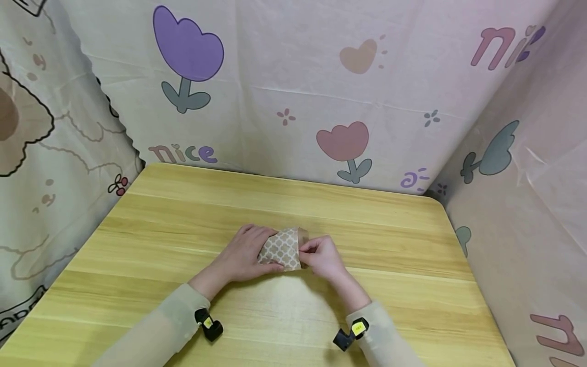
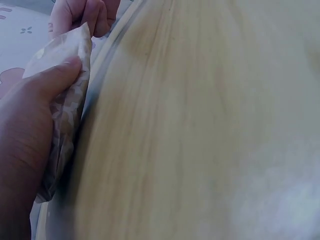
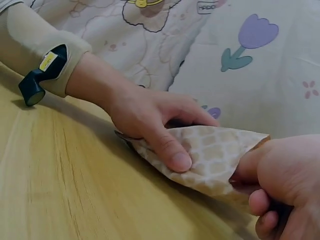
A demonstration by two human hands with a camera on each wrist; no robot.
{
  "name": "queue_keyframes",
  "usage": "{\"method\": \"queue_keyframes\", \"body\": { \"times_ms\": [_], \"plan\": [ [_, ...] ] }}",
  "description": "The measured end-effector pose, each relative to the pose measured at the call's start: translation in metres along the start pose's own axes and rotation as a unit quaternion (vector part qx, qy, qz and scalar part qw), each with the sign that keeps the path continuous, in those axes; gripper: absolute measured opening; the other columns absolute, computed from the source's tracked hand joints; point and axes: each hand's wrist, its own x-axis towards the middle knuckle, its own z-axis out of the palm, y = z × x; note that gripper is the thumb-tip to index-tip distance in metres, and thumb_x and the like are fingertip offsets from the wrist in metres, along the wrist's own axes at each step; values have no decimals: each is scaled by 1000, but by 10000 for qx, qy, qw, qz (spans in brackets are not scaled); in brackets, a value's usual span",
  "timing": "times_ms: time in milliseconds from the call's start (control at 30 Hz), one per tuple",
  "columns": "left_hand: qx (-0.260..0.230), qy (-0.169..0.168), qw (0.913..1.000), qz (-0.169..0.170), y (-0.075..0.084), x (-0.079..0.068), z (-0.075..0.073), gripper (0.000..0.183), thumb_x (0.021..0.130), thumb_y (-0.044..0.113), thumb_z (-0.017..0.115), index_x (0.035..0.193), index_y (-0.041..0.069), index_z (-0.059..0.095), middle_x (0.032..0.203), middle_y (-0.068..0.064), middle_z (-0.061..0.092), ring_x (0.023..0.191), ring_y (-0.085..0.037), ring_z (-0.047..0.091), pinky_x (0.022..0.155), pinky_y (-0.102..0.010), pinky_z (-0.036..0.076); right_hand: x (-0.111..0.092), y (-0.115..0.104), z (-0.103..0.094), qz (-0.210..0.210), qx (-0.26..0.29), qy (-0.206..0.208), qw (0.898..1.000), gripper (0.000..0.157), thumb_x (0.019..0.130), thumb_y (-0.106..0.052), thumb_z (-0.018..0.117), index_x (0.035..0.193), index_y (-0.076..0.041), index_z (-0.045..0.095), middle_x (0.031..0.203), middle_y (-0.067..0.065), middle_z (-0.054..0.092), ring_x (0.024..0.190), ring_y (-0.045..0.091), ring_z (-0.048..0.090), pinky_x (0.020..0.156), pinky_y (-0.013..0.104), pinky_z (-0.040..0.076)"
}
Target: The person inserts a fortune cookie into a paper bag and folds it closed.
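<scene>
A small paper bag (image 1: 281,250) with a tan and white lattice print lies on its side above the table, its mouth toward the right. My left hand (image 1: 249,255) grips its closed end, the thumb (image 3: 175,157) lying across the printed face and the other fingers over the far edge. At the mouth, my right hand (image 1: 323,256) pinches by the bag's edge with thumb and forefinger, and its other fingers are curled. The tips at the opening are partly hidden, and so is the bag's inside. In the left wrist view the bag (image 2: 67,110) appears edge-on under the left thumb.
A wood-grain table (image 1: 257,321) carries both forearms. Printed cloth (image 1: 275,61) hangs behind it and along both sides. A small black wrist camera (image 1: 210,325) sits on the left sleeve, another camera (image 1: 352,334) on the right.
</scene>
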Motion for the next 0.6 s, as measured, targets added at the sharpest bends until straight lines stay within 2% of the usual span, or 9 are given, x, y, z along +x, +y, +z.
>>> {"method": "queue_keyframes", "body": {
  "times_ms": [133, 267, 367, 500, 600],
  "plan": [
    [10, -8, 10000, -15, 0, 0, 0, 93, 83, 83, 67, 143, 12, 58, 139, -4, 64, 131, -23, 56, 122, -55, 30, 3, 3, 0, -175, 123, -369, 9991, 8, 94, 7, 71, 95, 11, 78, 80, 12, 76, 54, 7, 57, 44, 19, 45],
    [11, -144, 9999, -90, 0, 0, -1, 97, 80, 83, 70, 146, 14, 56, 141, -2, 63, 132, -22, 55, 122, -52, 29, 4, 5, -6, 21, 391, -753, 9964, 11, 98, 5, 68, 103, 12, 75, 82, 13, 77, 42, 6, 45, 38, 19, 36],
    [16, -223, 9997, -116, 0, -1, -2, 104, 74, 85, 75, 148, 16, 54, 141, 0, 62, 132, -22, 54, 122, -51, 29, 4, 4, -9, 196, 542, -841, 9948, 12, 100, 3, 67, 109, 9, 72, 80, 11, 76, 38, 5, 37, 36, 20, 33],
    [63, -267, 9996, -84, -1, -2, -3, 111, 67, 84, 81, 150, 17, 51, 141, 2, 61, 131, -22, 53, 120, -52, 31, 4, 2, -10, 249, 586, -879, 9941, 16, 101, 0, 67, 114, 7, 71, 82, 11, 77, 37, 6, 37, 37, 22, 33],
    [119, -274, 9995, -59, -1, -2, -3, 111, 67, 82, 82, 151, 17, 50, 141, 2, 60, 131, -23, 53, 120, -52, 31, 4, 2, -10, 169, 437, -799, 9957, 16, 102, -3, 68, 113, 7, 74, 84, 12, 78, 36, 7, 39, 36, 22, 35]
  ]
}}
